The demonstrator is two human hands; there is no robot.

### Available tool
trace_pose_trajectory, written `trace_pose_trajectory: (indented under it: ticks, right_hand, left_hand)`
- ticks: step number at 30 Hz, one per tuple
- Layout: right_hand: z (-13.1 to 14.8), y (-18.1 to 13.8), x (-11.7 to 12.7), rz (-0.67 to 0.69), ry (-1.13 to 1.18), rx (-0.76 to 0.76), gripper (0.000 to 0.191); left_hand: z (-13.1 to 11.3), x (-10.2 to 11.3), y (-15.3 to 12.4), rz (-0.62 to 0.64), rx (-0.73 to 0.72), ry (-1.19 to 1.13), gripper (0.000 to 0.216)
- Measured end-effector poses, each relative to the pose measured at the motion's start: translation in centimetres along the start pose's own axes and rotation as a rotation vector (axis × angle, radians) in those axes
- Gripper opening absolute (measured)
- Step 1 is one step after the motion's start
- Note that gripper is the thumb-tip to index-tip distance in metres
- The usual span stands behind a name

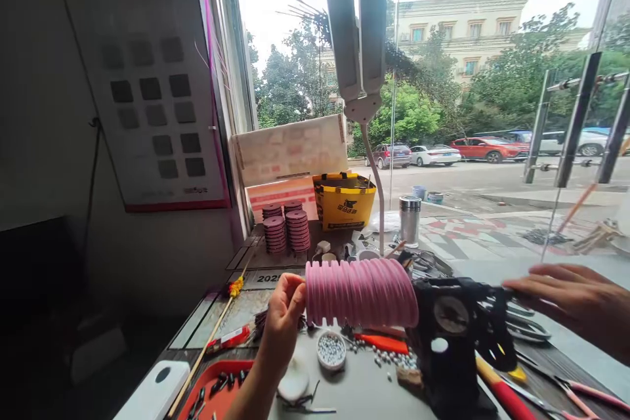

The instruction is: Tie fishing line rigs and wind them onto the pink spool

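A row of pink ridged discs (361,293) lies sideways in the middle, its right end against a black bench machine (445,341). My left hand (283,315) is closed at the row's left end, thumb and fingers pressed on the outermost disc. At the right, my right hand (573,295) has its fingers stretched out, with the fingertips at the machine's far right part; whether they touch it is hard to tell. Below the discs stands a small white cup (318,353) of silvery beads, and loose beads (394,359) lie beside it.
Stacks of pink discs (274,236) stand at the back, near a yellow bag (347,203) and a metal canister (409,220). A lamp's stem (380,203) rises behind the discs. Pliers (566,384) lie front right. An orange tray (207,374) holds dark small parts.
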State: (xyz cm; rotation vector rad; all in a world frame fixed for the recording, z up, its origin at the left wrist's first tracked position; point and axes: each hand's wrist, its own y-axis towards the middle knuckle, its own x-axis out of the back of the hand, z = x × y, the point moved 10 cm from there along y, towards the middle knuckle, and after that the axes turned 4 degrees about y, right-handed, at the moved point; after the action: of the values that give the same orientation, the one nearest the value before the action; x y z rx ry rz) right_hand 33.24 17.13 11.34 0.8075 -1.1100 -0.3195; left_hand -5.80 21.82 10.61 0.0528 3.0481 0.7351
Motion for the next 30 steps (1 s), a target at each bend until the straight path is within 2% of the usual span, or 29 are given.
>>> trace_pose_trajectory:
  ticks: [3, 7, 9, 11, 13, 14, 15, 16, 18, 20, 23, 27, 30]
  right_hand:
    - [0.5, 1.3, -4.3, 0.231, -0.052, 0.068, 0.029]
    - [0.4, -0.2, -7.7, 0.305, -0.039, 0.063, 0.032]
    - [0.3, -0.8, -7.0, 0.261, 0.029, 0.022, 0.027]
    - [0.9, -0.5, -4.8, 0.172, 0.113, -0.068, 0.021]
    - [3.1, 0.6, -1.8, 0.048, 0.182, -0.156, 0.022]
    - [5.1, 1.4, -1.0, 0.032, 0.213, -0.160, 0.023]
    - [8.1, 2.4, -0.7, 0.036, 0.257, -0.094, 0.026]
    - [11.4, 3.3, -1.1, 0.086, 0.282, 0.001, 0.036]
    - [16.5, 4.7, -3.2, 0.196, 0.265, 0.143, 0.067]
    - [18.9, 5.8, -5.2, 0.223, 0.252, 0.189, 0.081]
    - [19.2, 6.8, -7.0, 0.256, 0.313, 0.215, 0.085]
    - [18.5, 7.3, -6.6, 0.255, 0.419, 0.227, 0.075]
    - [18.4, 7.5, -6.4, 0.284, 0.447, 0.205, 0.071]
  left_hand:
    - [0.3, -0.1, 0.1, 0.006, 0.008, 0.032, 0.039]
    - [0.5, 0.5, 0.6, 0.036, 0.025, 0.069, 0.043]
    - [-0.8, 1.2, 0.9, 0.027, -0.004, 0.162, 0.042]
    - [-4.2, 1.3, 0.7, -0.013, -0.168, 0.422, 0.040]
    - [-7.9, -1.2, -0.4, 0.026, -0.433, 0.799, 0.045]
    - [-8.8, -3.5, -1.2, 0.123, -0.553, 0.970, 0.055]
    - [-9.0, -5.5, -1.9, 0.201, -0.637, 1.106, 0.068]
    - [-9.0, -7.2, -2.5, 0.252, -0.697, 1.214, 0.078]
    - [-8.5, -9.2, -2.8, 0.263, -0.747, 1.361, 0.082]
    - [-7.9, -10.0, -2.7, 0.269, -0.760, 1.434, 0.082]
    - [-7.4, -10.5, -2.6, 0.343, -0.803, 1.460, 0.083]
    - [-8.3, -10.3, -2.2, 0.341, -0.850, 1.437, 0.075]
    - [-8.6, -10.3, -1.9, 0.389, -0.844, 1.397, 0.069]
